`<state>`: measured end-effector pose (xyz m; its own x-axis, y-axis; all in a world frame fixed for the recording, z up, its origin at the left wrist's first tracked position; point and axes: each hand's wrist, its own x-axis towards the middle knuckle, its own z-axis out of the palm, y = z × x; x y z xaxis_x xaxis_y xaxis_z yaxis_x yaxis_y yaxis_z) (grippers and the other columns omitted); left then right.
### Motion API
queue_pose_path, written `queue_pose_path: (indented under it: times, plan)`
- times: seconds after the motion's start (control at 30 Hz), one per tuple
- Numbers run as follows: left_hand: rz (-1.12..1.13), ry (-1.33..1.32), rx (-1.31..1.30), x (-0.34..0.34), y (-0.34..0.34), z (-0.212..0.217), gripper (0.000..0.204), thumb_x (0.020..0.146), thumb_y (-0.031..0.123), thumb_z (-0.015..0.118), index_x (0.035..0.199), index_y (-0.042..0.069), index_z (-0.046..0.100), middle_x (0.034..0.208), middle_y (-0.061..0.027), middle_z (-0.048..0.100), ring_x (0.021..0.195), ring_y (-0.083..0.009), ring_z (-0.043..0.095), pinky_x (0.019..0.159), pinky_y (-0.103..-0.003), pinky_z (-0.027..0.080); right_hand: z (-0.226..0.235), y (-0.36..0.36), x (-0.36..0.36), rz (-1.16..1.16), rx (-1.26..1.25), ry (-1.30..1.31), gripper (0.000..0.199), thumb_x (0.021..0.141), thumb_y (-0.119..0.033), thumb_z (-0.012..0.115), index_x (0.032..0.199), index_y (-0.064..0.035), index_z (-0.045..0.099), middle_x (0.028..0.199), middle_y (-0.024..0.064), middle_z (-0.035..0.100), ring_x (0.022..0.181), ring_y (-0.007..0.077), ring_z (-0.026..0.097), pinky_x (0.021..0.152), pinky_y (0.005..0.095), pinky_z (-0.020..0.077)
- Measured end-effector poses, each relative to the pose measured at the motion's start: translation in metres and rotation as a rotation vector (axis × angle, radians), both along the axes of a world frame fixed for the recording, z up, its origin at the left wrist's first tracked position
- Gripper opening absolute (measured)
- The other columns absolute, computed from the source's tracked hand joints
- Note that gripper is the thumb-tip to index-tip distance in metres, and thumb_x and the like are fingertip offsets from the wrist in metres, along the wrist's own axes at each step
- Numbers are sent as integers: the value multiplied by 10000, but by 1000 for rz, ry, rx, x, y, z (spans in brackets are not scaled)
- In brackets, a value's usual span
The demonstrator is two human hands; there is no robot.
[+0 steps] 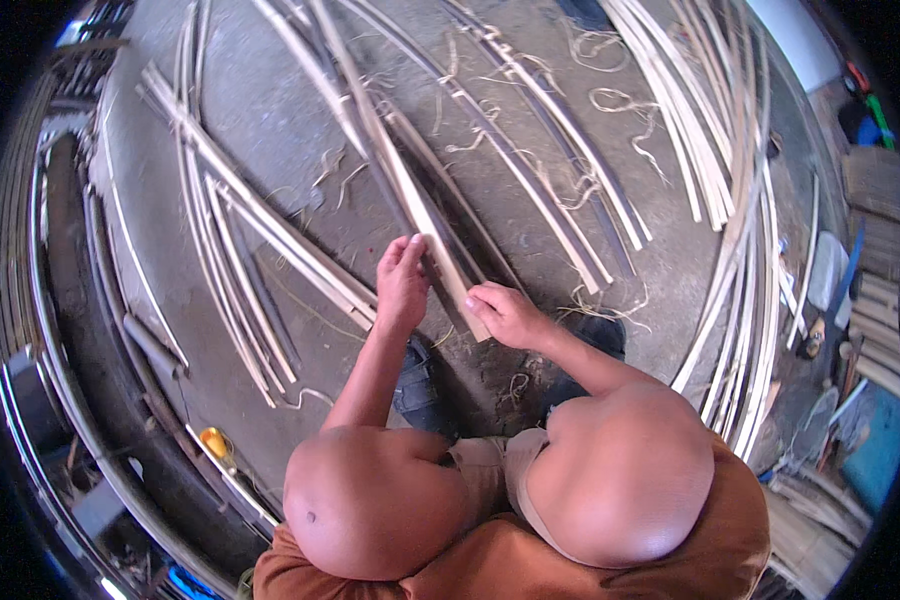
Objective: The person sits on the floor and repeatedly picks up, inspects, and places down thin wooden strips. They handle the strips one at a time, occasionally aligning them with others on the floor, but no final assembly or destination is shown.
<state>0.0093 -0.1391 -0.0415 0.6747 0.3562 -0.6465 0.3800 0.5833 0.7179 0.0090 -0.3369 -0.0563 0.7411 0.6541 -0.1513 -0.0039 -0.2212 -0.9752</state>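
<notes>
Between my knees a long, pale wooden strip (422, 210) slopes from the far floor toward my feet, its near end just past my right hand. My left hand (403, 278) pinches its left edge between thumb and fingers. Lower down, my right hand (510, 314) grips the same strip near its end, thumb on top and the other fingers partly hidden. Beneath and beside it lie darker strips (457, 187). Right of these rest long strips tied together (530, 165), with loose twine (582, 190) around them.
More pale strips lie at the left (270, 240) and in a large spread (685, 110) at the far right. Metal pipes (60, 380) run along the left side. A yellow tool (215, 442) lies near them. Flattened cardboard (875, 185) and a blue sheet (878, 445) are at the right.
</notes>
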Motion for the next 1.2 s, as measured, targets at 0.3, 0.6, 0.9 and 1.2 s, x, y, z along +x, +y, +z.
queue_pose_path:
  times: [0.3, 0.6, 0.9, 1.2]
  plan:
    - [-66, 43, -27, -4, 4, 2, 93, 964, 215, 663, 966, 153, 593, 691, 90, 501, 531, -13, 426, 449, -190, 324, 18, 3, 9, 131, -187, -44, 263, 994, -241, 544, 940, 12, 591, 888, 216, 603, 855, 415, 603, 763, 471, 477]
    - [105, -24, 257, -26, 28, -4, 234, 1032, 277, 553, 1078, 52, 595, 797, -6, 556, 641, -102, 566, 538, -269, 494, 6, 10, 7, 72, -272, -35, 267, 984, -253, 565, 963, 11, 604, 903, 230, 624, 858, 424, 619, 747, 460, 486]
    - [174, 282, 1106, -90, 171, 1, 367, 1036, 316, 489, 1047, 6, 686, 805, -127, 679, 700, -220, 625, 686, -378, 514, 10, 18, 10, 159, -307, -39, 290, 989, -259, 567, 914, 20, 596, 856, 229, 615, 797, 413, 608, 720, 450, 484]
    - [29, 716, 1249, -211, 370, -19, 410, 1027, 347, 461, 1072, 6, 684, 1015, -291, 670, 1025, -458, 640, 856, -514, 507, 28, 30, 5, 160, -296, -82, 292, 994, -260, 567, 908, 16, 600, 829, 217, 600, 730, 336, 604, 678, 421, 473]
